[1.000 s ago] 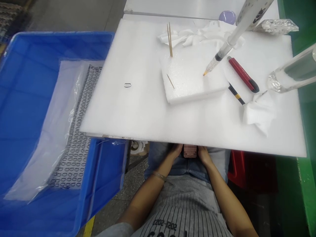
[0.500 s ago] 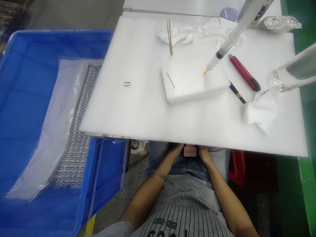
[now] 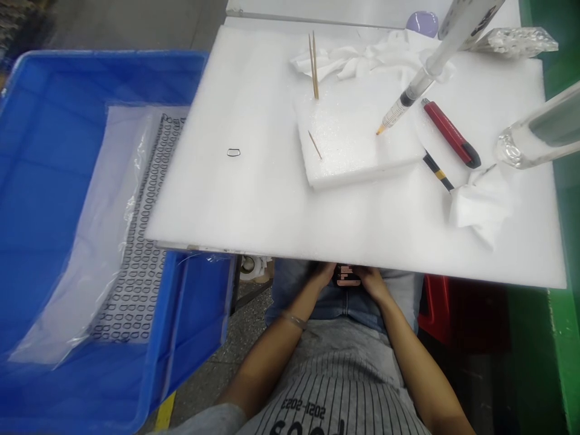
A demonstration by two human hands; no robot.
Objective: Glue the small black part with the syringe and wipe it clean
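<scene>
Low in my lap, partly under the table's front edge, a smartphone with a lit screen sits between my two hands. My left hand grips its left side, the fingers mostly hidden by the table edge. On the other side my right hand is closed round the phone, with its thumb side reaching towards the screen. Above them on the white foam sheet lies a small black-outlined frame piece. A foam block carries upright toothpicks and a syringe stuck in at its tip.
A blue bin at the left holds a plastic sheet with rows of small black-outlined pieces. Right of the block lie a red utility knife, black tweezers and crumpled tissue. A clear glass stands at the right edge.
The phone's screen now shows different content, darker with pinkish blocks. My right hand has shifted slightly left over the phone. Things on the table have stayed put; the view tilted a little.
</scene>
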